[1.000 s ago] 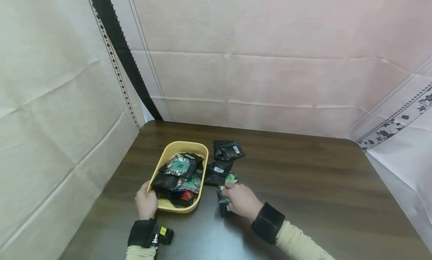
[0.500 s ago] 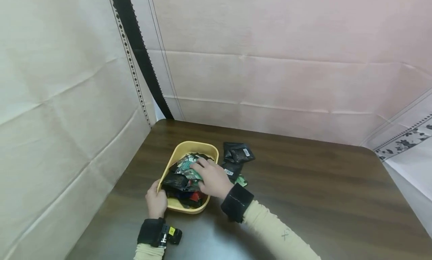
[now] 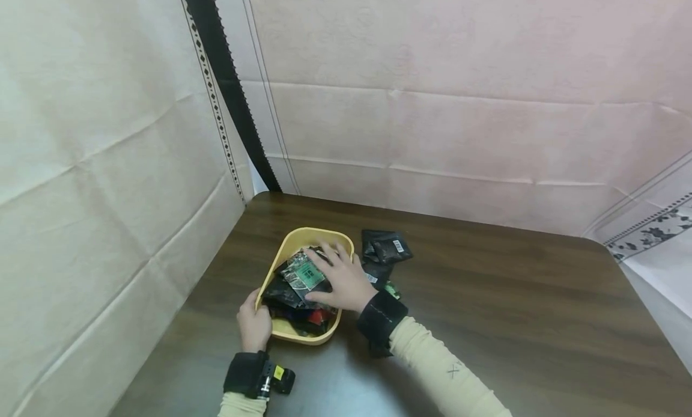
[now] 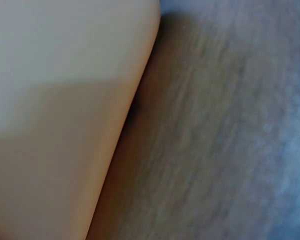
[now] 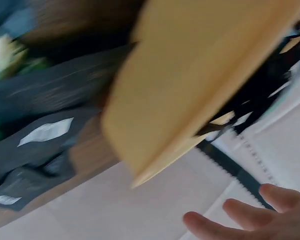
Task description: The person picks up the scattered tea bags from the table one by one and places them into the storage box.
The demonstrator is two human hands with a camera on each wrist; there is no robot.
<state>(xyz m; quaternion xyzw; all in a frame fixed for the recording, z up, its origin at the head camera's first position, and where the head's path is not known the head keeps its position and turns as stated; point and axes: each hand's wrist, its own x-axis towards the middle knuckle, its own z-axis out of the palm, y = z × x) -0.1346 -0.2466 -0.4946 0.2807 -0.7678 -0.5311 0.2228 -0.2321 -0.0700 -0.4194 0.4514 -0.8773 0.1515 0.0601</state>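
My left hand [image 3: 254, 327] holds the left rim of a yellow plastic basket [image 3: 310, 340], heaped with foil packets. One packet with a green label [image 3: 308, 274] lies on top of the heap, and a bit of red shows below it. Fingers spread, my right hand [image 3: 343, 279] hovers over the right side of the basket and hides part of the pile. In the right wrist view its straight fingers [image 5: 205, 225] hold nothing, just off the basket's edge. The left wrist view has only a smooth pale surface beside the wood; the left fingers are out of it.
Black packets [image 3: 391, 247] with white barcode labels lie right of the basket, and a green one [image 3: 393, 289] peeks out by the right wrist. Another dark packet [image 3: 380, 349] shows under the right cuff. Pale cloth hangs behind the brown wooden table [image 3: 486, 297].
From the packets on the table, my right hand has moved left over the basket and spread its fingers. The small packet it pinched is now out of its grip. The left hand keeps its hold.
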